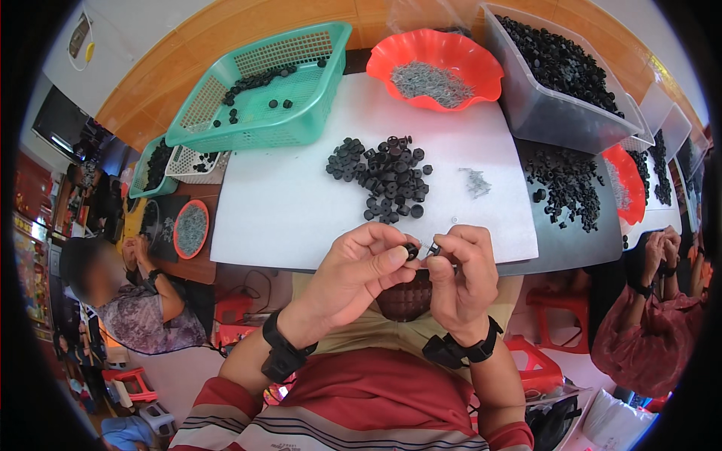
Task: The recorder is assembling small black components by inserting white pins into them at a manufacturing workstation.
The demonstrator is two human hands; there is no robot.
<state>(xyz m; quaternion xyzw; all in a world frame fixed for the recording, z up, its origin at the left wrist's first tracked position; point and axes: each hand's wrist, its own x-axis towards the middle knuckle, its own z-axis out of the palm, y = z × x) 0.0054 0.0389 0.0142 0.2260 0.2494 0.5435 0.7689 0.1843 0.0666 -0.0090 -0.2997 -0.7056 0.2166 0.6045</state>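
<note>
Just past the table's near edge, my left hand pinches a small round black plastic part between thumb and fingers. Close beside it, my right hand is closed on a small metal pin with a dark end. The two pieces are nearly touching; whether they meet I cannot tell. Beyond my hands, a heap of black plastic parts lies on the white sheet. A little pile of metal pins sits to its right, and one tiny piece rests near my right fingers.
A green basket with black parts stands far left. Behind the sheet are a red bowl of metal pins and a clear bin full of black parts. More black parts lie right. People work at both sides.
</note>
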